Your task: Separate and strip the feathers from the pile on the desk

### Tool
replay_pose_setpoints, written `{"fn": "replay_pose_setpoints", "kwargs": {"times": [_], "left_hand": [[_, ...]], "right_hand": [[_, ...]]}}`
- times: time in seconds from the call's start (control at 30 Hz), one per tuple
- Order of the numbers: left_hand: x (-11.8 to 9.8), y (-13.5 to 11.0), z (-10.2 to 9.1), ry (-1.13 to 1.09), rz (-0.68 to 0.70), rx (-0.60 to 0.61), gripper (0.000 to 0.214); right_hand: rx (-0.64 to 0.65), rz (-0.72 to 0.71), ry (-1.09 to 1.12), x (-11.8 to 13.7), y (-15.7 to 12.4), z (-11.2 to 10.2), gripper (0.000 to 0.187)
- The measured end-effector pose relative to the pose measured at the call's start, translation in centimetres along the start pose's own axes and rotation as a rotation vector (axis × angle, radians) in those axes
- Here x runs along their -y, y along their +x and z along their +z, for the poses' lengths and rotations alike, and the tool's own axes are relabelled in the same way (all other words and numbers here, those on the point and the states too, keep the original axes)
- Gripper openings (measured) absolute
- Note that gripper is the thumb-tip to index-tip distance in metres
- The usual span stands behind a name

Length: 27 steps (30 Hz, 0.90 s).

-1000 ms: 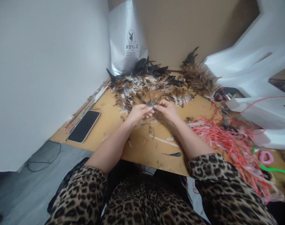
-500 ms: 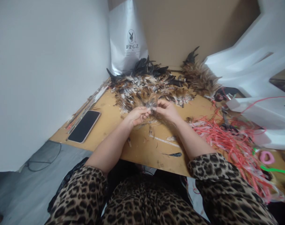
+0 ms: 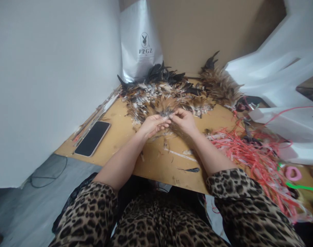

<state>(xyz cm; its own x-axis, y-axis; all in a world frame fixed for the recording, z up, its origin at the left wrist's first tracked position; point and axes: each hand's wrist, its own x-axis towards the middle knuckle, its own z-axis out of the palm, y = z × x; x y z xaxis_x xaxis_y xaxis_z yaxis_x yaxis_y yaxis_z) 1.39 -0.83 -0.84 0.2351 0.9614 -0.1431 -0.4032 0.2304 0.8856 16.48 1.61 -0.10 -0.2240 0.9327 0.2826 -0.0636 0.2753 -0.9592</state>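
A heap of brown, white and black feathers [image 3: 161, 94] lies across the back of a wooden table [image 3: 156, 161]. At its near edge my left hand [image 3: 153, 125] and my right hand [image 3: 183, 120] meet, fingertips almost touching. Both are closed in a pinch on a small tuft of feathers [image 3: 167, 113] held between them. More brown feathers spill under my right palm.
A black phone [image 3: 92, 138] lies on the table's left side near the white wall. A silver bag marked PPGZ [image 3: 141, 41] stands behind the heap. Pink plastic strips [image 3: 251, 154] tangle on the right beside white bags [image 3: 282, 79]. One dark feather [image 3: 191, 169] lies near the front edge.
The hands stay at the same spot; the fingers shift slightly on the tuft, dipping a little half a second ago and now back up.
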Motion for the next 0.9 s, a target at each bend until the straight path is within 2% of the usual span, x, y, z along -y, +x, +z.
{"fn": "replay_pose_setpoints", "kwargs": {"times": [0.17,0.3,0.47,0.63,0.8,0.9], "left_hand": [[0.3,0.1,0.3,0.109,0.100,-0.046,0.015],[0.2,0.0,0.5,0.215,0.155,-0.089,0.017],[0.1,0.1,0.6,0.329,0.237,-0.138,0.015],[0.5,0.2,0.5,0.417,0.242,-0.162,0.018],[0.6,0.2,0.2,0.393,0.209,-0.083,0.023],[0.6,0.1,0.2,0.368,0.203,-0.076,0.023]], "right_hand": [[-0.069,-0.019,-0.023,-0.6,0.0,0.3,0.020],[-0.058,-0.002,0.008,-0.9,0.0,0.3,0.022],[0.015,0.059,0.085,-0.9,-0.1,0.2,0.024],[-0.052,0.046,0.065,-2.1,0.2,0.2,0.024],[-0.062,0.098,0.073,-2.8,0.3,0.0,0.027],[-0.070,0.115,0.048,-2.7,0.4,0.1,0.029]]}}
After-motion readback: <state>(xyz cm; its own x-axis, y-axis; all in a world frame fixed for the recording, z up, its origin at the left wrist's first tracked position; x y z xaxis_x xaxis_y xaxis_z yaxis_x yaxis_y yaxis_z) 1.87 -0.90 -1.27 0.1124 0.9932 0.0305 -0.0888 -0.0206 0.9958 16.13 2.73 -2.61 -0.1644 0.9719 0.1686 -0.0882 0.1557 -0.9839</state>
